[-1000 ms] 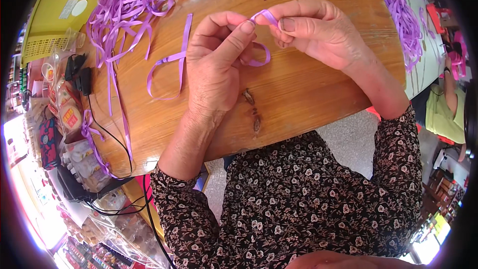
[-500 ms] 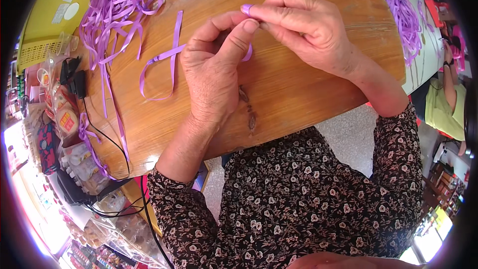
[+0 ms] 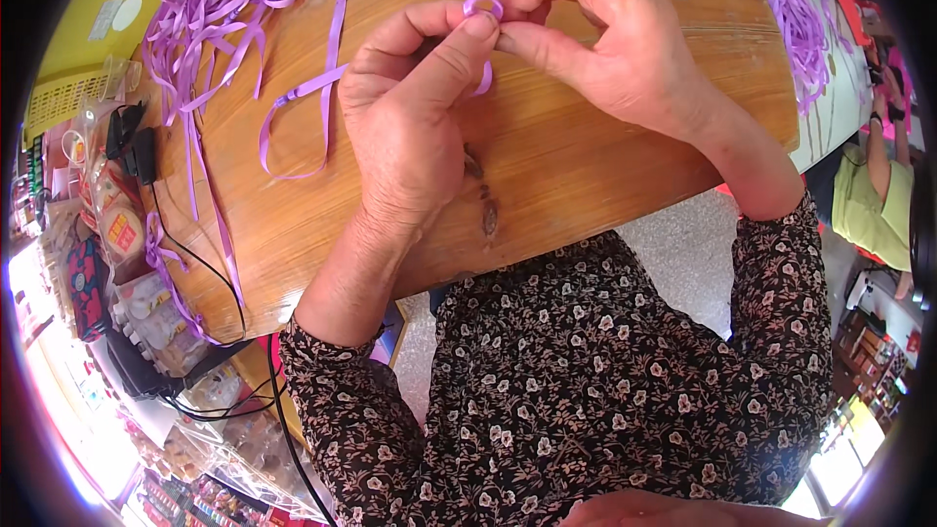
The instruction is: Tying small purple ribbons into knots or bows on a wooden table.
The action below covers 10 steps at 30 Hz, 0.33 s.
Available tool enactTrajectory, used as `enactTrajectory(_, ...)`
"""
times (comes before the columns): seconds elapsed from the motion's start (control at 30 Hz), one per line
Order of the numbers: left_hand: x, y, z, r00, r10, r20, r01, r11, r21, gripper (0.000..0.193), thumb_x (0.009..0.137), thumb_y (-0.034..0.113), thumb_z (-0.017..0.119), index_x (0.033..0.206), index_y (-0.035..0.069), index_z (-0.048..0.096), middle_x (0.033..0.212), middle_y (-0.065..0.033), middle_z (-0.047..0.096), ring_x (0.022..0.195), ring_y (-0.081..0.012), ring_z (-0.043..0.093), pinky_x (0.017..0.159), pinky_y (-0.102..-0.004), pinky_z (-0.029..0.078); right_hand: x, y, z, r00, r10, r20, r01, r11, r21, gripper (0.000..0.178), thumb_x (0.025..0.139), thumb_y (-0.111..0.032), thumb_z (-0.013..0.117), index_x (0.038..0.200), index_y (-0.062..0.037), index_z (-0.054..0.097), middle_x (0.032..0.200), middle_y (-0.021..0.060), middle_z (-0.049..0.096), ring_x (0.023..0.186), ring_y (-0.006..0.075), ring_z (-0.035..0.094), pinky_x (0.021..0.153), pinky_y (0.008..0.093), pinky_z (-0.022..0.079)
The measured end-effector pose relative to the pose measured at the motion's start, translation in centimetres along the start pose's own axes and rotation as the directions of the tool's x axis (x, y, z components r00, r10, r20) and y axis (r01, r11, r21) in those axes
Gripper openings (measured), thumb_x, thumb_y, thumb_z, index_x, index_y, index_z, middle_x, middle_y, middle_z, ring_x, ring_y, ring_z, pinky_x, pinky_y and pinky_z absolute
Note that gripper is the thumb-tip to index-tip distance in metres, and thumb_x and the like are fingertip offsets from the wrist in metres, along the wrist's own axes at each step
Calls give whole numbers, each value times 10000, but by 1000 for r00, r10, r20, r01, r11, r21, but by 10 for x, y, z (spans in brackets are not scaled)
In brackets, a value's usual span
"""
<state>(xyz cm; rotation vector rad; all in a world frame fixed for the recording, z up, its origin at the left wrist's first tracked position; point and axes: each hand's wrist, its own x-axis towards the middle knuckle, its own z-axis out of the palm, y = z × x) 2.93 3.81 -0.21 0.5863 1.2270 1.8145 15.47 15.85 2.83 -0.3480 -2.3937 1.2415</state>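
Between my two hands is a narrow purple ribbon (image 3: 483, 6), bent into a small loop above my left thumb. My left hand (image 3: 420, 88) pinches it between thumb and forefinger, and a ribbon tail hangs below that thumb. My right hand (image 3: 610, 49) meets it at the loop, thumb tip against the ribbon beside the left thumb. The right forefinger is raised and curved away; the other right fingertips are partly hidden behind the loop. Left of my left hand, a crossed piece of purple ribbon (image 3: 329, 78) with a knotted spot lies on the wooden table (image 3: 586, 185).
A large heap of purple ribbons (image 3: 220, 10) lies at the far left beside a yellow basket (image 3: 73, 102). Black cables (image 3: 195, 259) and plastic packages (image 3: 122, 224) line the left edge. More ribbons (image 3: 791, 29) lie on a white table at right, near another person (image 3: 874, 200).
My right forefinger has lifted off the ribbon and opened upward. The ribbon, earlier wrapped flat over a fingertip, now stands as a small loop. The view has shifted slightly.
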Motion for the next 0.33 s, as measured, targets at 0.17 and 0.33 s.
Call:
enactTrajectory(0.17, 3, -3, -9, 989, -58, 133, 87, 970, -225, 74, 848, 53, 624, 907, 16, 649, 812, -10, 636, 656, -43, 504, 588, -173, 397, 8, 8, -3, 995, 48, 88, -66, 974, 218, 255, 850, -41, 616, 1102, -29, 583, 975, 61, 632, 916, 114, 596, 789, 254, 474)
enactTrajectory(0.33, 0, -1, -5, 994, -55, 93, 70, 985, -160, 96, 850, 57, 621, 931, 13, 647, 816, -19, 637, 659, -51, 501, 596, -179, 395, 17, 29, -7, 705, -707, 46, 705, 694, -147, 276, 861, -60, 615, 1136, -41, 588, 1023, 82, 637, 945, 194, 617, 861, 262, 463)
